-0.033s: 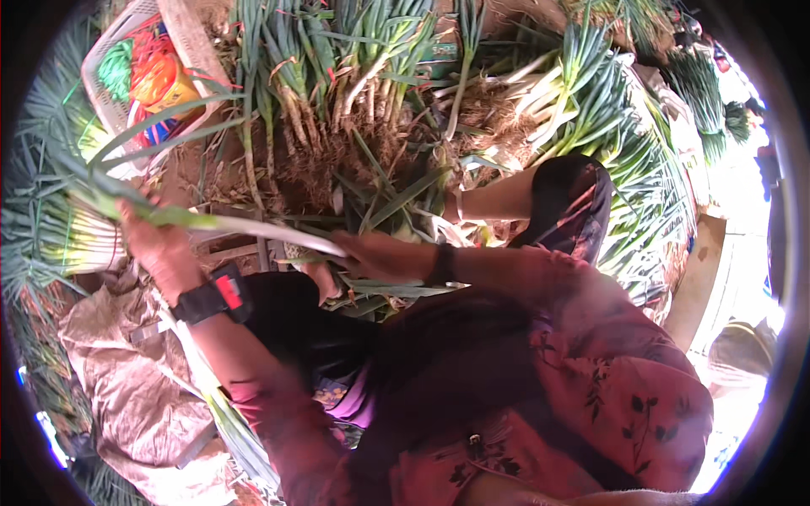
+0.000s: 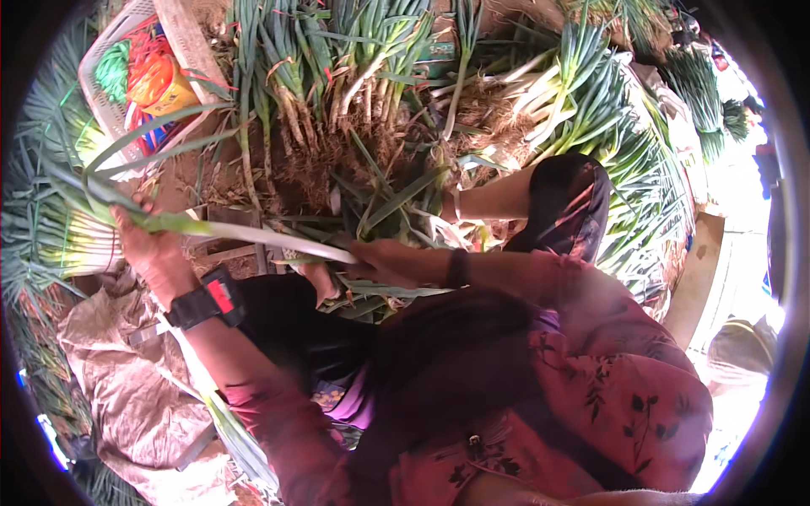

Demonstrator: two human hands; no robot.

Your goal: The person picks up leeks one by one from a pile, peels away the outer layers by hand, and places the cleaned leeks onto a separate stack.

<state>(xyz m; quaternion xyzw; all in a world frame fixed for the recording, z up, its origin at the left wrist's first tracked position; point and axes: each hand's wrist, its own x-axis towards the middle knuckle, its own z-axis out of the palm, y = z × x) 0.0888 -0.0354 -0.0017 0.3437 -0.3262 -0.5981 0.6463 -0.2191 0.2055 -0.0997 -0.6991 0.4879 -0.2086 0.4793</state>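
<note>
A long green onion [image 2: 274, 239] stretches between my hands, its white stalk sloping down a little to the right and its green leaves arching up on the left. My left hand [image 2: 153, 249] is closed round it where the green begins. At the white end, my right hand [image 2: 390, 261] grips the stalk; its fingers are partly hidden. Just left of my left hand lies a tied bundle of green onions [image 2: 80, 240]. Beyond my hands, loose green onions with soil-covered roots [image 2: 308, 160] rest in a heap.
A light plastic basket [image 2: 99, 101] at the far left holds coils of green, orange and red string. More green onions [image 2: 650, 194] are stacked along the right. A brown crumpled sack [image 2: 118, 363] lies at the near left. My bent knee [image 2: 574, 194] rises beyond my right arm.
My right hand has shifted slightly right with the white end of the green onion. My left hand has moved slightly left, and the leaves have swung left and a bit lower.
</note>
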